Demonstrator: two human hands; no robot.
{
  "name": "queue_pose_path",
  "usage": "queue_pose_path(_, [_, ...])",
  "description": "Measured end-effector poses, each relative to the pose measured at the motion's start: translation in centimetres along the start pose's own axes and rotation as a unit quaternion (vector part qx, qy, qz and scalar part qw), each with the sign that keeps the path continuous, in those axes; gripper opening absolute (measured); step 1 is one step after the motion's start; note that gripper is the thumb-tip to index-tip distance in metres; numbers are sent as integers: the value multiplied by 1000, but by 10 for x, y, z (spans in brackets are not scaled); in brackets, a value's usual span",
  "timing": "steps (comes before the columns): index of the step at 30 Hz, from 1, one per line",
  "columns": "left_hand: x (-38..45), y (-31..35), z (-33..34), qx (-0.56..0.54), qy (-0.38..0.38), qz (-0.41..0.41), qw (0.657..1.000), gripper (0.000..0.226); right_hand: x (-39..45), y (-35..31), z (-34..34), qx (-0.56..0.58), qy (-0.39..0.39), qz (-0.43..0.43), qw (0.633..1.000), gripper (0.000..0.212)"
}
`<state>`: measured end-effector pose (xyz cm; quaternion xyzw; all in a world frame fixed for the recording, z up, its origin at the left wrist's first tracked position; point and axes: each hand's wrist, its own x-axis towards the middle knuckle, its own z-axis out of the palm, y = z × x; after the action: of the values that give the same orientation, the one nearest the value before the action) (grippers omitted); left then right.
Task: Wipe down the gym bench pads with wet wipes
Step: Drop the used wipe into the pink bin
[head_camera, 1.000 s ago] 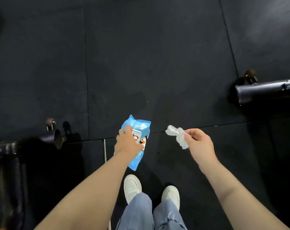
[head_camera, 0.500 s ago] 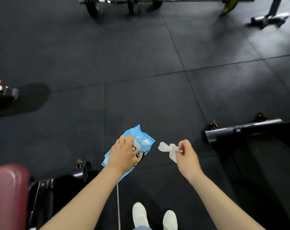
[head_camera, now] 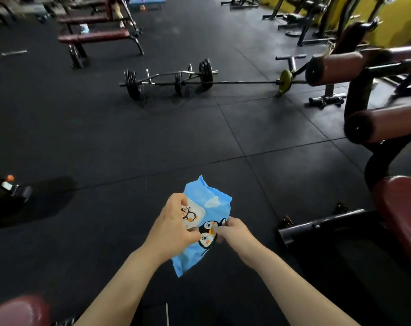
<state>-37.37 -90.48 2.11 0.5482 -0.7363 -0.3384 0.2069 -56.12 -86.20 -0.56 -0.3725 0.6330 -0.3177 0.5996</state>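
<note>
Hands meet low in the frame's centre: the left hand (head_camera: 174, 225) grips 1 blue wet-wipe pack (head_camera: 205, 225) printed with penguins, thumb curled over its front, while the right hand (head_camera: 232, 231) pinches the pack's right edge. 2 maroon roller pads (head_camera: 385, 124) stand at right, 1 barbell (head_camera: 199, 82) lies on the floor (head_camera: 105, 142) at upper centre, 1 maroon bench (head_camera: 94, 37) at upper left.

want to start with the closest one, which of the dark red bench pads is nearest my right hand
The dark red seat pad at the right edge, just beyond your right hand. The flat benches stand far off at top left, and the roller pads sit higher and farther.
</note>
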Motion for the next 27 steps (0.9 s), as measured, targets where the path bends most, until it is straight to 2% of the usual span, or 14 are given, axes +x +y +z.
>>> queue_pose_path(5, [27, 12, -8, -57, -32, 4, 998, 60, -3, -20, -8, 111, -8, -52, 992, 14])
queue_pose_path(8, [54, 20, -3, -63, -36, 14, 997, 61, 15, -29, -20, 86, 41, -57, 994, 19])
queue_pose_path(11, [92, 26, 4, -77, -7, 2, 997, 61, 47, -45, -38, 100, 66, -60, 991, 18])
queue_pose_path(18, [220, 33, 7, -70, 19, -50, 996, 56, 158, -105, -97, 69, 55, -64, 994, 14])
queue_pose_path(23, [305, 41, 7, -57, 47, -81, 994, 40, 230, -144, -137, 62, 47, -61, 995, 16])
queue_pose_path(27, [373, 41, 8, -59, 27, -108, 992, 30, 283, -166, -160, 50, 56, -41, 996, 17])
